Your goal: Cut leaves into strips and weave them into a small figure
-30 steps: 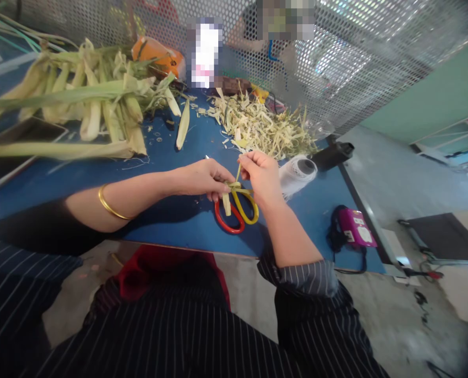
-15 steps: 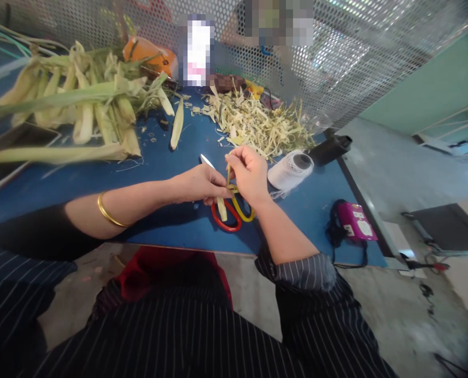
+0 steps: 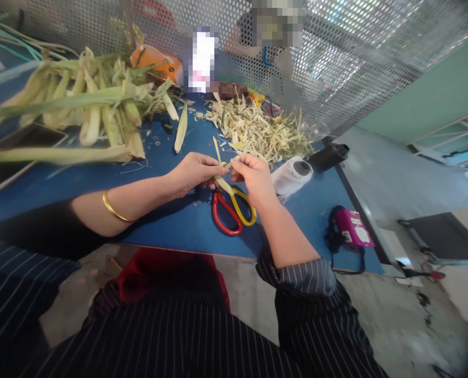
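Note:
My left hand and my right hand meet over the blue table, both pinched on a thin pale-yellow leaf strip. The strip runs slanted between the fingertips, with one end sticking up and away from me. Right below the hands lie scissors with one red and one yellow handle loop. A gold bangle sits on my left wrist.
A heap of long pale leaves fills the far left. Cut scraps pile at the far middle. A white thread spool, a black object and a magenta device lie right. Metal mesh backs the table; a person sits behind it.
Both hands lifted the strip off the scissors and turned it, so it now slants between the fingertips instead of hanging down over the handles. The scissors lie fully uncovered.

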Action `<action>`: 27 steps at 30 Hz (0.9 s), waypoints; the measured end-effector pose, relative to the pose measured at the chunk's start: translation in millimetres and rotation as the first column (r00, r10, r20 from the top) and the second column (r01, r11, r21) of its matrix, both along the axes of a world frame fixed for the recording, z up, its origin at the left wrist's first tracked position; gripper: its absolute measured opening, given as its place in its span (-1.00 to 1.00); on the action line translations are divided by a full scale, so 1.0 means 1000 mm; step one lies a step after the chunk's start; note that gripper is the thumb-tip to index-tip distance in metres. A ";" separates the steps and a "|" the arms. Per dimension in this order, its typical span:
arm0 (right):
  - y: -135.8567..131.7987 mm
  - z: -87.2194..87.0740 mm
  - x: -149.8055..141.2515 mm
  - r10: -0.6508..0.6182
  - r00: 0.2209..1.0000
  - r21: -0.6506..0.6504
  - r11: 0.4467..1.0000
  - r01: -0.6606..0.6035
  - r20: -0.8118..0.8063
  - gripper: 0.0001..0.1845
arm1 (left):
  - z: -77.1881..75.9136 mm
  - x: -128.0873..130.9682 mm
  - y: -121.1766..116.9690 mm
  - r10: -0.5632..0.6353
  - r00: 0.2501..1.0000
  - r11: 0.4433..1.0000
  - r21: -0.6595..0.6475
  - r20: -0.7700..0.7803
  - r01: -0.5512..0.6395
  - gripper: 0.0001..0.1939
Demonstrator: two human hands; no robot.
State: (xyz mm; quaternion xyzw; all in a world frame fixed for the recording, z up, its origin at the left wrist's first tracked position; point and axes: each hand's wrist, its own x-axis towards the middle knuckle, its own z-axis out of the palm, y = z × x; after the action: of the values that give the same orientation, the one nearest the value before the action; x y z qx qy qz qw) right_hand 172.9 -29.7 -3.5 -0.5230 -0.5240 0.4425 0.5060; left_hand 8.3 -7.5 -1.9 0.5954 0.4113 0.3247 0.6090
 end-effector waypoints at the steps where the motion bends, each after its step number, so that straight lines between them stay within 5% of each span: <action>1: 0.000 -0.001 -0.001 -0.027 0.999 -0.015 1.000 0.026 -0.025 -0.80 | 0.000 0.000 -0.001 -0.010 1.000 1.000 0.023 -0.002 0.010 -0.75; 5: 0.004 -0.007 -0.004 -0.156 0.987 -0.039 0.987 0.154 -0.051 -0.79 | 0.000 0.002 -0.003 0.001 1.000 0.996 0.084 0.005 -0.002 -0.76; 8: 0.007 -0.010 -0.001 -0.131 0.991 -0.029 0.991 0.131 0.007 -0.81 | -0.001 0.003 -0.003 0.036 0.999 0.997 0.064 0.014 -0.037 -0.76; 10: 0.005 -0.007 0.002 -0.187 0.976 0.121 0.978 0.173 0.113 -0.89 | -0.002 0.003 -0.001 0.083 0.996 0.997 0.009 0.042 -0.083 -0.77; 12: -0.003 -0.001 0.002 -0.337 0.911 0.388 0.893 0.230 0.236 -0.90 | -0.002 0.003 0.001 0.161 0.982 0.986 -0.069 0.095 -0.155 -0.79; 14: -0.014 0.005 -0.003 -0.395 0.836 0.552 0.823 0.137 0.381 -0.83 | -0.002 0.003 0.004 0.238 0.957 0.966 -0.138 0.165 -0.217 -0.79; 17: -0.027 0.007 -0.017 -0.181 0.729 0.414 0.897 -0.153 0.661 -0.67 | -0.001 0.005 0.005 0.323 0.905 0.942 -0.189 0.277 -0.279 -0.77; 19: -0.029 0.002 -0.025 -0.079 0.690 0.276 0.944 -0.181 0.720 -0.64 | -0.001 0.007 0.003 0.350 0.879 0.934 -0.194 0.325 -0.300 -0.76; 27: -0.015 -0.017 -0.031 0.045 0.932 0.039 0.997 -0.064 0.360 -0.72 | -0.005 0.012 -0.004 0.218 0.917 0.976 -0.079 0.335 -0.204 -0.80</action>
State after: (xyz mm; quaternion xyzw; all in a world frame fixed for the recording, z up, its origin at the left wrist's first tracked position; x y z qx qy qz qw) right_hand 141.4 -45.1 -20.6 -0.5675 -0.6328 0.3402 0.4022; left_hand 20.6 -11.5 -7.1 0.4691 0.3681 0.4778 0.6451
